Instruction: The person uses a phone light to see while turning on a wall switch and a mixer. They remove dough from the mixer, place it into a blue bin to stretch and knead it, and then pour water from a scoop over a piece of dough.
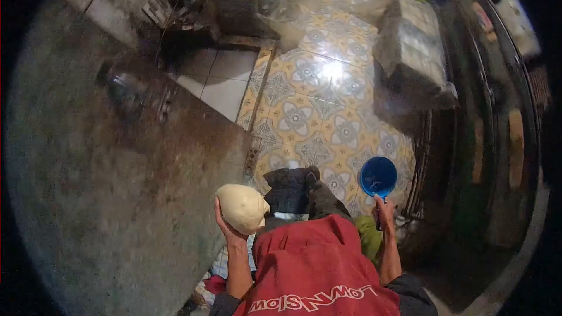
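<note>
Worktop (146, 216): spreading along the left side, lying beside the dough lump. Patterned floor (295, 117): showing ahead, between worktop and wrapped stack (418, 41). Pale dough lump (241, 208): resting in the left hand (227, 228), whose fingers are curving around its outer side, presumably supporting soft weight without squeezing; the fingertips underneath are hiding, their spread impossible to tell. Blue dipper (378, 175): facing mouth-up, its handle being gripped by the right hand's (384, 212) closed fingers, probably keeping the bowl level; contents unclear.

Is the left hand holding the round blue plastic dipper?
No, the right hand grips the dipper by its handle, while the left hand holds a pale, rounded, dough-like lump.
</note>
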